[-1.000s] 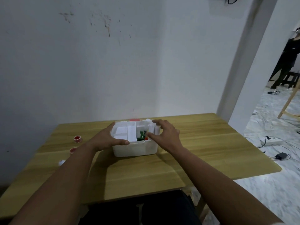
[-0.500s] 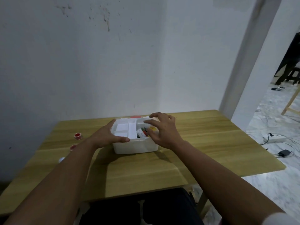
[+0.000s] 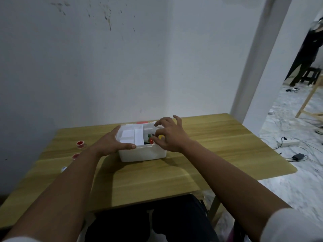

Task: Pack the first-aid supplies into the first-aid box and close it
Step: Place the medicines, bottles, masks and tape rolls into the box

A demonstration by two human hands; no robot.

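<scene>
Head view, single frame. White first-aid box (image 3: 142,153) sits on the wooden table (image 3: 157,180), towards the far edge and roughly central, lid off, top open. Inside, a white divided tray (image 3: 130,137) occupies the left part; the right compartment holds small items, green, red and yellow (image 3: 151,139), too small to identify. A red-and-white object (image 3: 142,122) lies just behind the box, mostly hidden.

Left hand (image 3: 111,142) rests on the box's left side: palm against the left wall, thumb laid along the near rim, fingers over the far-left corner. Grip is loose, bracing the box rather than clenched round it.

Right hand (image 3: 168,137) is over the right compartment, fingers spread and curled downward, fingertips (image 3: 155,142) just beside the red and yellow items. Cannot tell whether they are pinching anything.

Two red-centred tape rolls (image 3: 80,144) (image 3: 76,156) lie on the table well left of the box; a small white item (image 3: 63,168) lies nearer, partly hidden by the left forearm.
</scene>
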